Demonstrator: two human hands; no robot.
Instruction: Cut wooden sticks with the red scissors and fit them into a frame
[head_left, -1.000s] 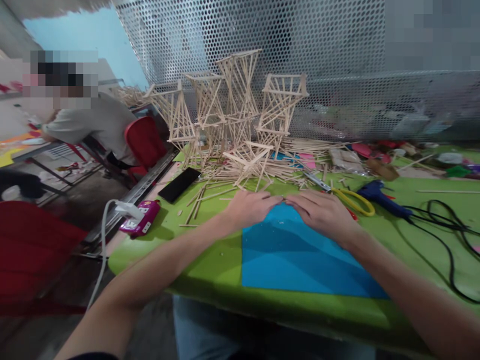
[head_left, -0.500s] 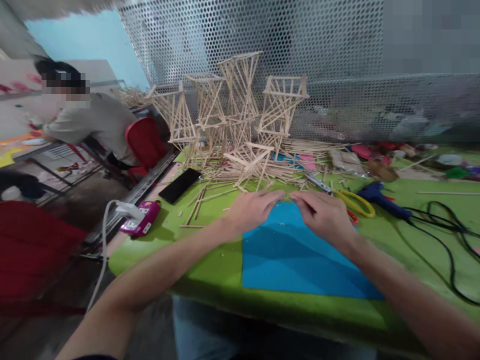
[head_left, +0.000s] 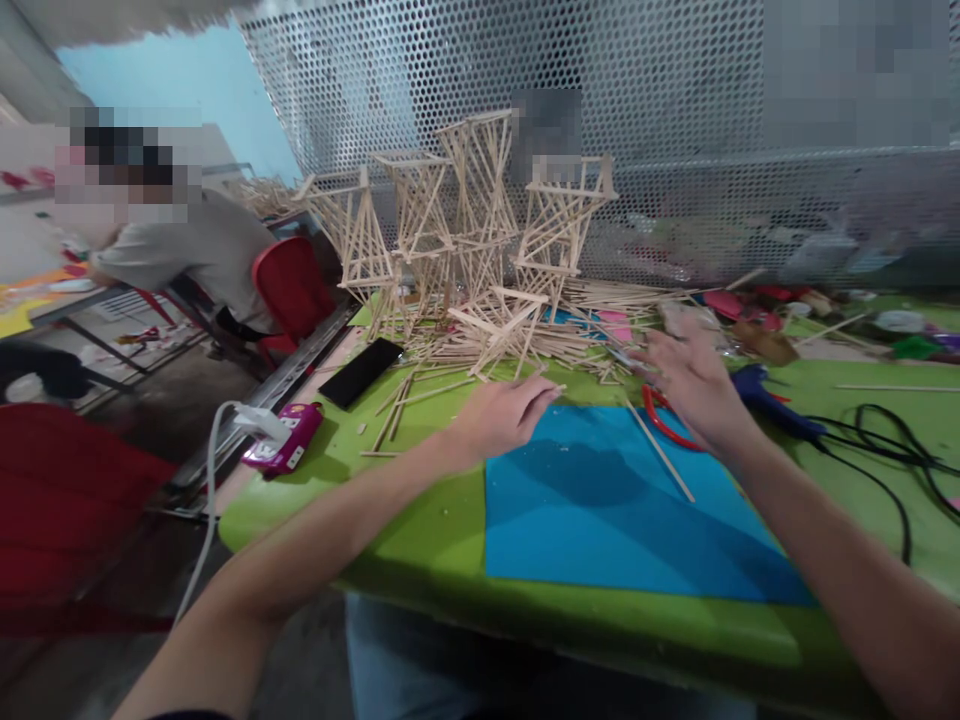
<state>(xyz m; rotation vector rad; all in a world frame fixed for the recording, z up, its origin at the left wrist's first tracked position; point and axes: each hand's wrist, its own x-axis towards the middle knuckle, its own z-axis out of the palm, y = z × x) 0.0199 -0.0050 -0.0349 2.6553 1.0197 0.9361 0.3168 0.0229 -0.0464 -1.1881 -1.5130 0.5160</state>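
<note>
At the centre of the frame, my left hand (head_left: 501,420) keeps a narrow grip, pinched on a wooden stick (head_left: 561,388) of which only the pale tip shows. Right of centre my right hand (head_left: 694,385) blurs, its grip wide, beside a red handle (head_left: 660,427). I see a loose stick (head_left: 661,452) slanting across the blue sheet (head_left: 577,540) on the green bench (head_left: 424,530). At upper right, the clear plastic packet (head_left: 675,318) is partly hidden; I cannot tell its contents. At left, a purple power strip (head_left: 301,430) holds a white plug (head_left: 262,422).
</note>
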